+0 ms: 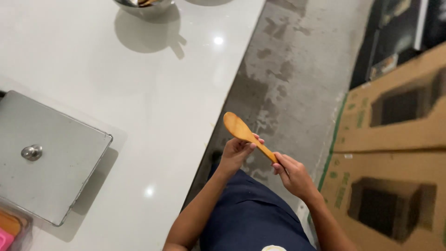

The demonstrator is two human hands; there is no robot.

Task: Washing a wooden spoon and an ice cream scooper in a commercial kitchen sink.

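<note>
We count one wooden spoon (242, 134), and we hold it in both hands out over the grey floor (288, 79), just off the right edge of the white counter (162, 116). Our left hand (236, 152) has its fingers curled around the handle close under the bowl of the spoon, and our right hand (292, 175) pinches the near end of the handle, so each grip is closed on the same spoon. The bowl of the spoon points to the far left, tilted upward, clear of the counter. On the counter we see one square metal lid (55, 158) with one round knob (31, 152) at the near left, sitting over a container whose corner shows orange and pink contents (8, 230). At the far edge we count one metal bowl (146, 5), cut off by the frame. To the right of the floor lie two flat cardboard boxes (395, 139) with dark printed squares, one farther and one nearer. Nothing lies between our hands and the counter; our dark blue clothing (251, 218) fills the near middle.
</note>
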